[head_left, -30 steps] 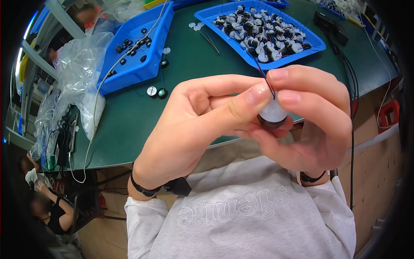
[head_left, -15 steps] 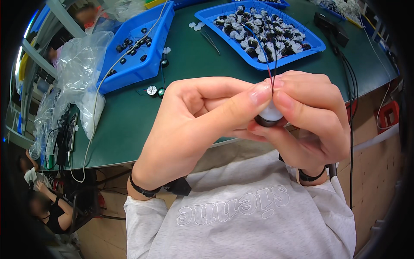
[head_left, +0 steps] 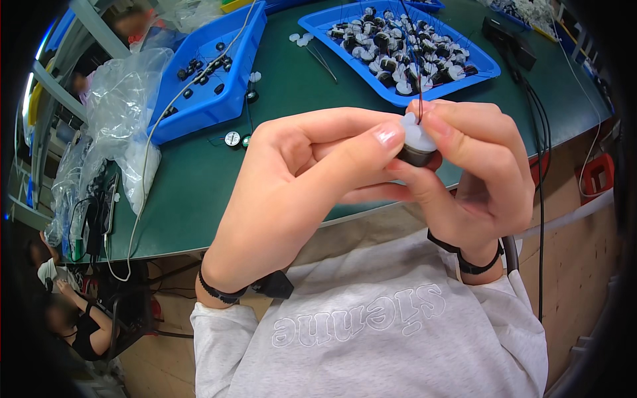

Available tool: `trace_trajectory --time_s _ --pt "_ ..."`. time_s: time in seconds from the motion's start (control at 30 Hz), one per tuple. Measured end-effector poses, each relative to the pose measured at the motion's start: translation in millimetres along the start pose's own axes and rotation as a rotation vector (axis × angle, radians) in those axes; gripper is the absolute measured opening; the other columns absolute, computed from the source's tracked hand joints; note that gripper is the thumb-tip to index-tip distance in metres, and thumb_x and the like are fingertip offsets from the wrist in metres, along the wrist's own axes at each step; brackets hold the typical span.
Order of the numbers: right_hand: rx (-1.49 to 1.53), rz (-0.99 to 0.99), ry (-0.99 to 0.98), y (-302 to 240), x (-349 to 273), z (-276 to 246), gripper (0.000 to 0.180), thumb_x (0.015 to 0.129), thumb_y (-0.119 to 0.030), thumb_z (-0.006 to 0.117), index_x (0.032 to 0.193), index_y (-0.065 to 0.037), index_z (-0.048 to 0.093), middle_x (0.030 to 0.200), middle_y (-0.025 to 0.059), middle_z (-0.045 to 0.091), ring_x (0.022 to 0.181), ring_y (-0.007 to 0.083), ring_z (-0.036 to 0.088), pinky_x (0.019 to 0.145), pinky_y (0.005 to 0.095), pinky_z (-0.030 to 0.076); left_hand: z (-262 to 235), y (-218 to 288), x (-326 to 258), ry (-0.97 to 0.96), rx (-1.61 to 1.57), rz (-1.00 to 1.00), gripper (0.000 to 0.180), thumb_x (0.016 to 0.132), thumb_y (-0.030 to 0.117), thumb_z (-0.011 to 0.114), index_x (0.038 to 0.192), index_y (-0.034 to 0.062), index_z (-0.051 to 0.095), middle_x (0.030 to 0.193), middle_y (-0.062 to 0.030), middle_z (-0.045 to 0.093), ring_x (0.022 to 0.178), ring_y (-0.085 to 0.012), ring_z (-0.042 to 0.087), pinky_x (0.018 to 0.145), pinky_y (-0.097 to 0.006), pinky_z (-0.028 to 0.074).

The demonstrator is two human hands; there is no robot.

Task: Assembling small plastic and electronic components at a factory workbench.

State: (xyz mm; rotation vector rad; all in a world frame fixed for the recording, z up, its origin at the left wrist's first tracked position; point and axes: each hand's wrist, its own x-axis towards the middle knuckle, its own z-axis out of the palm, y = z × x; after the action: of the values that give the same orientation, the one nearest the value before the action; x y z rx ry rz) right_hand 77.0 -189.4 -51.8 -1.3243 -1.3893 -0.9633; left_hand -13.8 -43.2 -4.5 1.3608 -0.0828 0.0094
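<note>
Two hands pinch one small round part (head_left: 417, 142) close above the near edge of the green table (head_left: 199, 186): left hand (head_left: 298, 179) thumb against its white cap, right hand (head_left: 478, 172) fingers wrapped round its dark body. Judged light, rigid, slippery; thin leads fragile, so grip the body. Underside hidden. Farther back, blue tray (head_left: 405, 99) contents are indistinct.

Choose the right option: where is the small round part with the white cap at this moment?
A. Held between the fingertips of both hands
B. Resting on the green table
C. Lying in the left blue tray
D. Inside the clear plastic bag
A: the small round part with the white cap is pinched between the left hand and the right hand, raised above the green table.
</note>
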Motion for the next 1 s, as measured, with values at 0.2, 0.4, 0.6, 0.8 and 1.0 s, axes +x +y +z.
trace_trajectory --time_s 0.2,0.4,0.6,0.8,1.0 --pt "0.023 0.039 -0.046 1.1 3.5 -9.3 0.04 0.065 0.003 0.075 0.101 0.005 0.057 0.099 0.0199 0.061 0.087 0.0245 0.062 0.077 0.0329 0.051 -1.2 1.0 -0.6 -0.067 0.007 -0.022 0.039 0.091 0.018 0.046 0.118 -0.0099 0.048 0.107 -0.0243 0.059 0.102 -0.029 0.06 0.09 -0.042 0.049" --pt "0.041 0.002 0.032 4.1 4.0 -3.2 0.043 0.066 0.004 0.074 0.104 0.005 0.054 0.099 0.0216 0.06 0.09 0.0277 0.062 0.079 0.0358 0.052 -0.3 -0.3 -1.3 -0.077 0.061 0.024 0.037 0.091 0.017 0.046 0.121 -0.0054 0.047 0.11 -0.0228 0.059 0.103 -0.0293 0.06 0.09 -0.043 0.049" --pt "0.072 0.032 -0.006 0.7 0.9 -8.6 0.038 0.068 0.003 0.074 0.102 0.004 0.056 0.097 0.0215 0.061 0.089 0.0281 0.063 0.077 0.0358 0.053 -1.5 -1.5 -1.3 -0.091 0.055 0.021 0.037 0.091 0.019 0.048 0.119 -0.0048 0.049 0.109 -0.0191 0.06 0.1 -0.0253 0.062 0.086 -0.04 0.051" --pt "0.062 0.048 -0.01 -2.4 -1.2 -9.2 0.033 0.07 0.005 0.071 0.1 0.005 0.058 0.096 0.0218 0.062 0.087 0.0282 0.064 0.076 0.0361 0.053 -1.7 -4.6 0.9 -0.097 0.021 0.037 0.037 0.09 0.019 0.051 0.118 -0.0053 0.049 0.106 -0.0154 0.061 0.097 -0.0227 0.063 0.081 -0.037 0.053" --pt "0.067 0.076 -0.003 -2.2 -3.5 -6.9 0.031 0.071 0.007 0.07 0.1 0.006 0.058 0.098 0.0238 0.062 0.089 0.0295 0.064 0.078 0.0376 0.053 -0.9 -5.4 1.0 -0.085 0.02 0.043 0.036 0.09 0.018 0.05 0.117 -0.0053 0.049 0.106 -0.0153 0.061 0.096 -0.0221 0.063 0.08 -0.036 0.053"
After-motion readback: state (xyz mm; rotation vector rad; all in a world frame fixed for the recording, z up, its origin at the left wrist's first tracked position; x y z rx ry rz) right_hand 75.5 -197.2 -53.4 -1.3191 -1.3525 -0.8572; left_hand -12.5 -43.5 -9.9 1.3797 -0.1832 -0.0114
